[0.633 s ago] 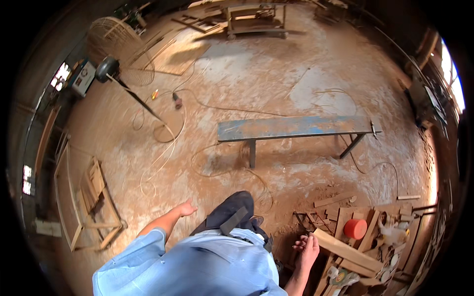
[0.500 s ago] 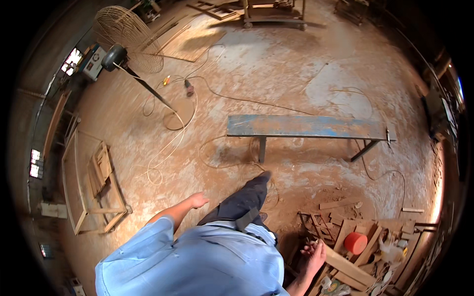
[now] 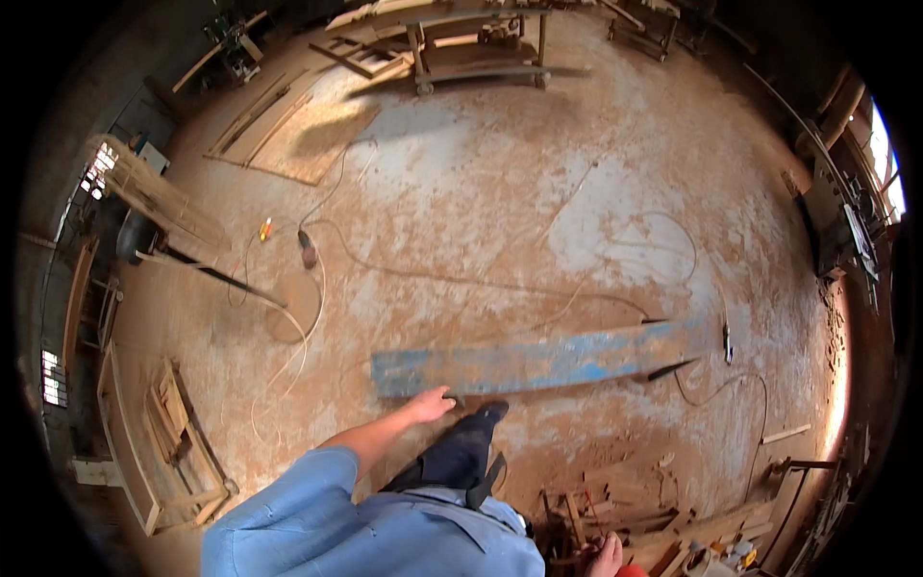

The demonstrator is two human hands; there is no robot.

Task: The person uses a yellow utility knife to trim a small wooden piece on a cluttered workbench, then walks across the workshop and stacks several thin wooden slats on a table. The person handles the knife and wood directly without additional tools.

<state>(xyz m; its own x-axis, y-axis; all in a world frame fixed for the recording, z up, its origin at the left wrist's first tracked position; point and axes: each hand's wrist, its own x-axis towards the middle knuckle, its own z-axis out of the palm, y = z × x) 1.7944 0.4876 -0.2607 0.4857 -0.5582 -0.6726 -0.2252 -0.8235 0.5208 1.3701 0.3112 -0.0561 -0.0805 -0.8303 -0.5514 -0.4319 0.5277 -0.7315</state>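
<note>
My left hand [image 3: 432, 402] reaches forward beside the near left part of a long, worn blue bench [image 3: 519, 362], fingers loosely apart with nothing visible in them; whether it touches the bench I cannot tell. My right hand [image 3: 605, 554] is low at the right, beside my body, its fingers curled; what they hold, if anything, is hidden. Near it lies a jumbled heap of wood offcuts [image 3: 673, 539], with a red round container [image 3: 631, 572] just showing at the bottom edge. My dark-trousered leg extends toward the bench.
A pedestal fan [image 3: 138, 234] stands at left among cables [image 3: 351, 260] and a corded tool [image 3: 308, 250]. Wooden frames [image 3: 163, 433] lean at lower left. Wheeled carts [image 3: 478, 72], a sheet of board with strips [image 3: 308, 159] and machinery [image 3: 832, 240] line the back and right.
The bench appears closer and lower in view. My left hand has moved forward to beside it. My right hand and the offcut heap sit lower in the picture.
</note>
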